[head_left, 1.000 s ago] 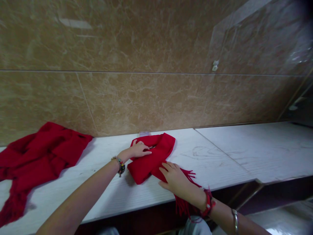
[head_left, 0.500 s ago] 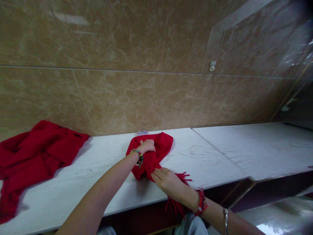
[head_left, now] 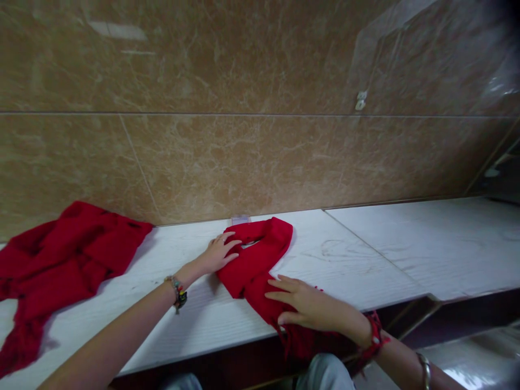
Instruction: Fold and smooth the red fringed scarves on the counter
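Well, the red scarf [head_left: 247, 273] lies looped on the white worktop [head_left: 365, 238], the loop close to the back edge, the fringed end hanging over the front edge. The left hand [head_left: 220, 253], fingers spread, rests on the loop; the right hand [head_left: 304, 304], also spread, is over the tail. Another red cloth [head_left: 77, 260] sits bunched leftward, near the back edge.

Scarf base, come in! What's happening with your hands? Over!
Left hand, fingers spread on looped red scarf. Right hand, spread over its tail. Tail overhanging white counter. Small flat object behind.
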Demonstrator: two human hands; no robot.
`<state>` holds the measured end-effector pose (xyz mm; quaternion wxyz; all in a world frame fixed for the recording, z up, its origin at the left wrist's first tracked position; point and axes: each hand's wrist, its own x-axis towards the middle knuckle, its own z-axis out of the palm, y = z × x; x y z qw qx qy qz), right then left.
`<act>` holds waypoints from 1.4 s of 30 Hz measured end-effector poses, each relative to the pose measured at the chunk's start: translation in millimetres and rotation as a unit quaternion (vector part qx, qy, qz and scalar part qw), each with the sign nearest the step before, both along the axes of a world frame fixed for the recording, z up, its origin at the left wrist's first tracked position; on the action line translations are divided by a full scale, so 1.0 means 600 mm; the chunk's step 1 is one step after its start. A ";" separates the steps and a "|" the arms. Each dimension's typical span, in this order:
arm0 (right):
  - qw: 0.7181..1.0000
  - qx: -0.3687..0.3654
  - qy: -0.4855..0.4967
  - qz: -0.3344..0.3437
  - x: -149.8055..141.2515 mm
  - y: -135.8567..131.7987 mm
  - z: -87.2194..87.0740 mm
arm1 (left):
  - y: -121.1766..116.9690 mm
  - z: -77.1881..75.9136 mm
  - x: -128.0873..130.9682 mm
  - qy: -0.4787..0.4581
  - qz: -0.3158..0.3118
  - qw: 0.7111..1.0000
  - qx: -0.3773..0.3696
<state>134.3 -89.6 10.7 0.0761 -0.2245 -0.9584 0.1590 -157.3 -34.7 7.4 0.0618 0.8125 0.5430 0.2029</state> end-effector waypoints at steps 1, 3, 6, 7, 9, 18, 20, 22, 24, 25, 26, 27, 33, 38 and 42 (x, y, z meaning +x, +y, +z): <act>1.000 -0.008 -0.002 -0.012 0.001 0.003 -0.002 | 0.000 -0.009 -0.014 -0.070 0.029 0.997 -0.006; 0.999 -0.013 0.000 -0.033 -0.001 0.008 -0.006 | 0.008 -0.023 -0.032 -0.198 0.089 0.975 -0.040; 0.999 -0.023 -0.001 -0.042 -0.006 0.016 -0.005 | 0.028 -0.029 -0.035 -0.293 0.140 0.941 -0.093; 0.999 -0.028 -0.007 -0.040 -0.006 0.019 -0.003 | 0.033 -0.028 -0.032 -0.305 0.150 0.935 -0.103; 0.998 -0.038 -0.021 -0.036 -0.003 0.028 0.002 | 0.035 -0.021 -0.027 -0.341 0.172 0.917 -0.117; 0.981 0.020 0.095 -0.169 -0.031 0.164 0.032 | 0.008 -0.007 -0.064 -0.401 0.249 0.866 -0.166; 0.951 0.035 0.121 -0.283 -0.055 0.225 0.039 | 0.018 -0.006 -0.068 -0.400 0.275 0.860 -0.155; 0.937 0.036 0.116 -0.326 -0.077 0.285 0.038 | 0.029 -0.007 -0.065 -0.404 0.288 0.857 -0.141; 0.931 0.027 0.103 -0.348 -0.095 0.333 0.028 | 0.035 -0.011 -0.061 -0.413 0.287 0.855 -0.126; 0.931 0.023 0.097 -0.352 -0.101 0.352 0.021 | 0.037 -0.015 -0.060 -0.419 0.283 0.855 -0.118; 0.931 0.021 0.092 -0.353 -0.107 0.368 0.011 | 0.038 -0.018 -0.060 -0.425 0.278 0.855 -0.108; 0.932 0.019 0.087 -0.350 -0.111 0.381 0.001 | 0.038 -0.023 -0.061 -0.430 0.273 0.855 -0.099; 0.925 0.022 0.065 -0.374 -0.115 0.429 -0.059 | 0.045 -0.039 -0.088 -0.443 0.258 0.856 -0.064; 0.910 0.025 0.065 -0.410 -0.105 0.448 -0.085 | 0.056 -0.045 -0.100 -0.422 0.281 0.859 -0.064; 0.914 0.042 0.076 -0.396 -0.111 0.449 -0.088 | 0.058 -0.045 -0.103 -0.379 0.290 0.877 -0.057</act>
